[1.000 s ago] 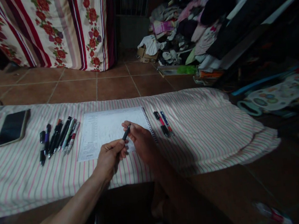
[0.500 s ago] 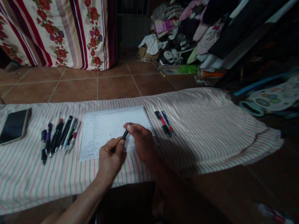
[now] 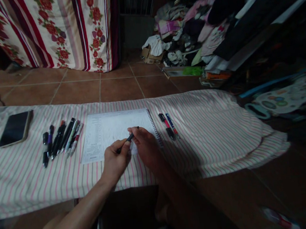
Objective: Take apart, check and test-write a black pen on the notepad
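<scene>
A black pen (image 3: pixel 128 138) is held between both hands above the near edge of a spiral notebook (image 3: pixel 111 130). My left hand (image 3: pixel 116 161) pinches its lower end and my right hand (image 3: pixel 146 147) grips its upper end, fingers closed. The notebook lies open on a striped cloth (image 3: pixel 212 133). To its left, a row of several pens (image 3: pixel 60 140) lies side by side. Two more pens (image 3: pixel 168 125), one red and black and one blue, lie just right of the spiral binding.
A dark phone (image 3: pixel 14 128) rests at the cloth's far left. Beyond is tiled floor (image 3: pixel 111 86), a floral-striped hanging fabric (image 3: pixel 59 29) and a heap of clothes (image 3: pixel 188 30) at the back right. Toys and clutter (image 3: pixel 285 97) sit at the right.
The pen has tilted flatter between my hands and both hands have drawn slightly closer together. The camera has shifted a little.
</scene>
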{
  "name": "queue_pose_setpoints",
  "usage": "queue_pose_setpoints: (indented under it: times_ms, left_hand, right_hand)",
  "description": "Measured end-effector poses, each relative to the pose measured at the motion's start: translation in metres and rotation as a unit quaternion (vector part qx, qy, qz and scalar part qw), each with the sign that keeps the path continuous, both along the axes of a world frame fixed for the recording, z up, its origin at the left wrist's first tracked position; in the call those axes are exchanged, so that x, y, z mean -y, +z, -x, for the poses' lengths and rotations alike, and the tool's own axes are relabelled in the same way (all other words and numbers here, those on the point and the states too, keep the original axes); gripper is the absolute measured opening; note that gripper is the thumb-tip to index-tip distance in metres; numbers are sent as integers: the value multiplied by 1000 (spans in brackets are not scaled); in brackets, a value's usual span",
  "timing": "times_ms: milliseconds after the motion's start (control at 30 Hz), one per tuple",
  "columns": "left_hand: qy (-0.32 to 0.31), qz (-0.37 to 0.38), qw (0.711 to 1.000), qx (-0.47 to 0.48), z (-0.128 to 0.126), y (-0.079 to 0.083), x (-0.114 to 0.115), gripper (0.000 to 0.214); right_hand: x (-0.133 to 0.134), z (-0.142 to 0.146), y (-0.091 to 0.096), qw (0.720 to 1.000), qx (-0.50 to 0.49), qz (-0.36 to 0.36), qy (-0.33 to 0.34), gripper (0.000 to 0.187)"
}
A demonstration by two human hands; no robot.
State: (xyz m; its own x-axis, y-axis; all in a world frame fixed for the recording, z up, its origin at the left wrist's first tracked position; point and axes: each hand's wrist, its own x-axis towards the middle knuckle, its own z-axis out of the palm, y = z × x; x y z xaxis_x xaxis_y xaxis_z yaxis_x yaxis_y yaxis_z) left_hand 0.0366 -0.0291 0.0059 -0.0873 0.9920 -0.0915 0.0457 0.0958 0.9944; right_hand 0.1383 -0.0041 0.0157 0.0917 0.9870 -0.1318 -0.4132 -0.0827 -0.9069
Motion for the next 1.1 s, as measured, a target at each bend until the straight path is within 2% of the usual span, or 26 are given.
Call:
queue_pose_setpoints:
  times_ms: [67, 133, 267, 467, 567, 767, 933, 1033, 1100]
  left_hand:
    - [-33, 81, 984, 152, -2, 2, -1, 21]
    - [-71, 126, 963, 227, -3, 5, -2, 18]
    - [-121, 169, 941, 268, 1, 10, -1, 19]
    - [-110, 204, 914, 333, 4, 9, -2, 12]
    - [-108, 199, 915, 333, 5, 10, -3, 14]
    - [-94, 145, 952, 252, 8, 18, 0, 18]
    - [-38, 84, 982, 164, 6, 13, 2, 24]
    - [7, -27, 1000, -12, 5, 9, 2, 22]
    - [28, -96, 981, -163, 6, 8, 1, 23]
  right_hand:
    - [-1, -5, 3, 999, -7, 8, 47, 35]
    - [-2, -11, 5, 996, -30, 18, 77, 38]
    - [-5, -17, 6, 991, -57, 21, 118, 35]
    - [-4, -15, 7, 989, -78, 4, 127, 29]
    - [-4, -15, 6, 989, -79, -6, 126, 25]
    - [-6, -14, 6, 989, -53, -44, 128, 20]
    - [-5, -4, 9, 996, -37, -42, 70, 20]
    - [-4, 4, 7, 999, 20, -26, -4, 21]
    - [-2, 8, 4, 998, 51, -19, -44, 22]
